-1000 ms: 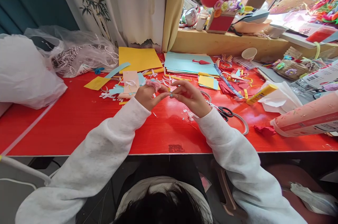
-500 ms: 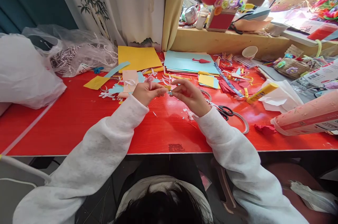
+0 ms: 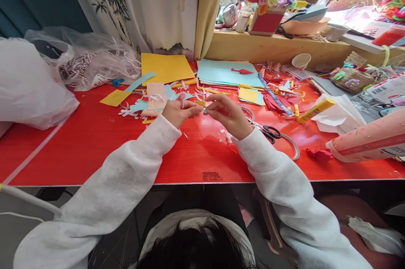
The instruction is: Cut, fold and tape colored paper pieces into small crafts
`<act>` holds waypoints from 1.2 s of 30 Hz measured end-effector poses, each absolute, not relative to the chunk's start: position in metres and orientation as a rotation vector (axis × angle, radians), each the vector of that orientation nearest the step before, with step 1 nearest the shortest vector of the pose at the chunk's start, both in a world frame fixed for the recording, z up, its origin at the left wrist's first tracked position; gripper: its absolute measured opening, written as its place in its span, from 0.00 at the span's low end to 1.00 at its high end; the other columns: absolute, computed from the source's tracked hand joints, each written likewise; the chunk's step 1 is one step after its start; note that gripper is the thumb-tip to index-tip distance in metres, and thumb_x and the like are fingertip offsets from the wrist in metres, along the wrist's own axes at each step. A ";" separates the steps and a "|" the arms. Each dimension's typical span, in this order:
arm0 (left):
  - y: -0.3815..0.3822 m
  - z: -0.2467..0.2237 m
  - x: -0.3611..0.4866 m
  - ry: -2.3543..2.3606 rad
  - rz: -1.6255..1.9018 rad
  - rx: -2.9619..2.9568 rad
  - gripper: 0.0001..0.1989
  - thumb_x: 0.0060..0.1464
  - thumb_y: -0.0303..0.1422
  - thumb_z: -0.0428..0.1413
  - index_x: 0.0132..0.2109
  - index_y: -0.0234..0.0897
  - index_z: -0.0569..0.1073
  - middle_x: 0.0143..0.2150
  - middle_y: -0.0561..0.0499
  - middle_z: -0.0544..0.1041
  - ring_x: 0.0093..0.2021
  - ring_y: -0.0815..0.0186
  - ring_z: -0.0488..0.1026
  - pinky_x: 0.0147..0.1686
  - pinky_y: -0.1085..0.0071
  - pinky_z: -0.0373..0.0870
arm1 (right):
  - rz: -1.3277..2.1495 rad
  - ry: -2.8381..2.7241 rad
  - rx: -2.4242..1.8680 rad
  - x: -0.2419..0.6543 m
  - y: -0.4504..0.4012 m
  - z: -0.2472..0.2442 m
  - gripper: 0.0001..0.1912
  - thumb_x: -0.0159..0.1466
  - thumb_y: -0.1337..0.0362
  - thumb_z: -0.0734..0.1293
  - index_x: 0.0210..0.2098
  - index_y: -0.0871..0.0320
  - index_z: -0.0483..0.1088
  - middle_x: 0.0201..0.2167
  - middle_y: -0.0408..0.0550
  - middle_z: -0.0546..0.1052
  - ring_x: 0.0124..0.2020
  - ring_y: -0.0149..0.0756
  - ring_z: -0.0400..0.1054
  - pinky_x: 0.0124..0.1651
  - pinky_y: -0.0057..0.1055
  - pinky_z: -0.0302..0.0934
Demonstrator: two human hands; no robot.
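Over the middle of the red table (image 3: 126, 155), my left hand (image 3: 179, 112) pinches a small yellow paper piece (image 3: 200, 103) between thumb and fingers. A pink curled loop (image 3: 181, 97) shows at the back of its fingers. Facing it, my right hand (image 3: 231, 118) has thumb and index finger closed on a tiny light-blue bit of paper (image 3: 205, 110) beside the yellow piece. Whether the two bits are joined I cannot make out. Black-handled scissors (image 3: 271, 132) lie by my right wrist, and paper scraps (image 3: 156, 96) by my left.
Yellow sheets (image 3: 166, 67) and light-blue sheets (image 3: 221, 72) lie at the back. To the right are a glue stick (image 3: 316, 110), a white paper cup (image 3: 301, 61) and a large pink roll (image 3: 367, 140). Plastic bags (image 3: 31, 83) fill the left end.
Both hands stay together at nearly the same spot, with slight finger movement around the small paper pieces. The whole view has shifted a little.
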State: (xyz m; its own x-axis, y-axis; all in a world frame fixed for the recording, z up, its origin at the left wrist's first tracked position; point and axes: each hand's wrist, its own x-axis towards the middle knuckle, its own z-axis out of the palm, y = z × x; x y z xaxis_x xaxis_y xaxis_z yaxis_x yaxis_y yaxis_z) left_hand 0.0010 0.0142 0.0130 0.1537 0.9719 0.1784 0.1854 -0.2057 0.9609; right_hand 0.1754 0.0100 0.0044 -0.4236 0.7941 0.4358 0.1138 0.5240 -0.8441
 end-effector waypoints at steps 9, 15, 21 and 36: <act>0.012 0.012 0.002 1.176 1.159 1.599 0.10 0.41 0.39 0.59 0.23 0.35 0.74 0.19 0.57 0.72 0.23 0.75 0.66 0.45 0.67 0.64 | 0.918 -1.869 -0.724 0.176 0.010 0.003 0.14 0.60 0.61 0.63 0.44 0.55 0.60 0.32 0.45 0.72 0.36 0.31 0.69 0.39 0.31 0.64; 0.010 0.013 0.003 1.210 1.143 1.629 0.11 0.41 0.40 0.59 0.25 0.35 0.75 0.23 0.55 0.74 0.26 0.73 0.68 0.47 0.66 0.62 | 0.896 -1.874 -0.704 0.176 0.011 0.003 0.14 0.59 0.59 0.63 0.44 0.55 0.61 0.33 0.45 0.73 0.36 0.32 0.69 0.39 0.31 0.64; 0.010 0.012 0.002 1.150 1.114 1.644 0.13 0.41 0.41 0.59 0.29 0.34 0.75 0.28 0.52 0.76 0.30 0.71 0.69 0.41 0.69 0.65 | 0.887 -1.879 -0.696 0.176 0.012 0.002 0.14 0.60 0.58 0.63 0.44 0.54 0.61 0.32 0.45 0.73 0.36 0.32 0.69 0.39 0.31 0.64; 0.011 0.010 0.001 1.204 1.077 1.977 0.09 0.47 0.37 0.55 0.30 0.34 0.71 0.30 0.52 0.74 0.31 0.70 0.67 0.36 0.72 0.64 | 0.784 -1.990 -0.731 0.177 0.013 -0.001 0.13 0.61 0.61 0.61 0.45 0.54 0.60 0.33 0.45 0.72 0.37 0.33 0.68 0.39 0.33 0.64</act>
